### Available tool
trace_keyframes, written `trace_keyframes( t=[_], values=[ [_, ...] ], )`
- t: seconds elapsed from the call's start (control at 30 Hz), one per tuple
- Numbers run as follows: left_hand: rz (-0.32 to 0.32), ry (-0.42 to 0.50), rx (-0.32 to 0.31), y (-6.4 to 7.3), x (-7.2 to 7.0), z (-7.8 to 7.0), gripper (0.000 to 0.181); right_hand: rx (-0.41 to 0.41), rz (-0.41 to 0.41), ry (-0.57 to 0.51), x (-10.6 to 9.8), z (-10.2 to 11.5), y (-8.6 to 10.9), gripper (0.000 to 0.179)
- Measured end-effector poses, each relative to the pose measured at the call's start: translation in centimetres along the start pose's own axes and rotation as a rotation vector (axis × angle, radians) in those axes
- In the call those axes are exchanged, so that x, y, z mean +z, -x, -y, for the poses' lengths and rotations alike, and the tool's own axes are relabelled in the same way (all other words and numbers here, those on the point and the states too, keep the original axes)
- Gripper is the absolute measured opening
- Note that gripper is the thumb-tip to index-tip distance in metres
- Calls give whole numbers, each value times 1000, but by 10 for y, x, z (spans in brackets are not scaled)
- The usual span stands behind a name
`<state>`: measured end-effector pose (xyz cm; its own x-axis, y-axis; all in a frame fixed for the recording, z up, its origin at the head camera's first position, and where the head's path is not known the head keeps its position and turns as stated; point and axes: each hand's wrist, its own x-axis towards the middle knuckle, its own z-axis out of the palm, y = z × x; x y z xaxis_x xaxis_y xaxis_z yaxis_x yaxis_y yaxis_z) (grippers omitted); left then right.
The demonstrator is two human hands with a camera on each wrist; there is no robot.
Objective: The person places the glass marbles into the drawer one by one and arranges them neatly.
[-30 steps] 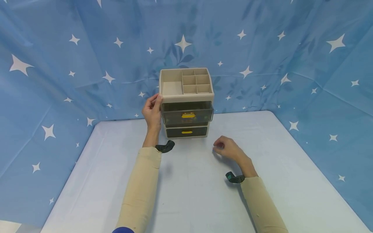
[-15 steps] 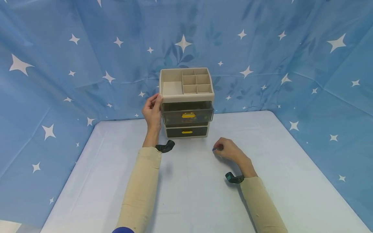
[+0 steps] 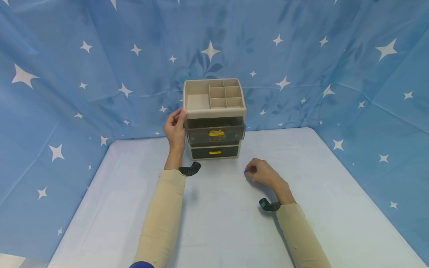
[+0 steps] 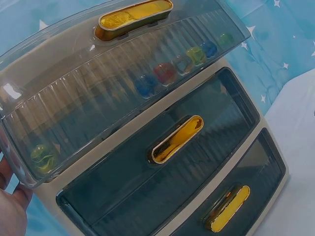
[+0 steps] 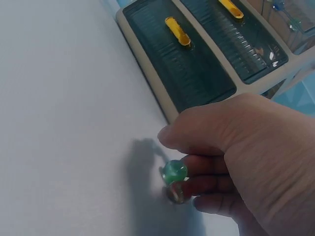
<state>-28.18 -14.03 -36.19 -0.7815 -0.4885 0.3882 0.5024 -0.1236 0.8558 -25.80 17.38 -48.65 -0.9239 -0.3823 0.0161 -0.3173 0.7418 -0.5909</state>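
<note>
In the head view, a beige desktop drawer organizer (image 3: 215, 112) stands at the table's back. My left hand (image 3: 175, 131) grips its left side, thumb on the front edge. The smoky clear top drawer (image 4: 118, 73) is pulled out and holds several glass marbles (image 4: 165, 73). To the right, low over the table, my right hand (image 3: 264, 172) has its fingers curled around marbles at the fingertips. The right wrist view shows a green marble (image 5: 174, 171) there, with a clear brownish marble (image 5: 177, 192) against it. The head view shows only a bluish spot between these fingertips.
Two lower drawers with yellow handles (image 4: 177, 139) are pushed in. The organizer's top has one large and several small compartments (image 3: 218, 92). A white cloth covers the table (image 3: 214, 216); a blue star-patterned curtain (image 3: 134, 67) hangs behind and at both sides.
The right thumb and fingertips have drawn slightly closer around the small bluish thing, almost in place. My left hand, the organizer and its drawers have not moved.
</note>
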Motion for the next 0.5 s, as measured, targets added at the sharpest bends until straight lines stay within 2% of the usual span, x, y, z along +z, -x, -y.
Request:
trace_keyframes(
  t=[0.3,0.5],
  values=[
    [-3,0,-9,0,0,0,33,0,-40,3,-5,4,-3,14],
    [-5,-6,-4,-1,0,1,34,-35,-84,14,-13,14,-1,16]
  ],
)
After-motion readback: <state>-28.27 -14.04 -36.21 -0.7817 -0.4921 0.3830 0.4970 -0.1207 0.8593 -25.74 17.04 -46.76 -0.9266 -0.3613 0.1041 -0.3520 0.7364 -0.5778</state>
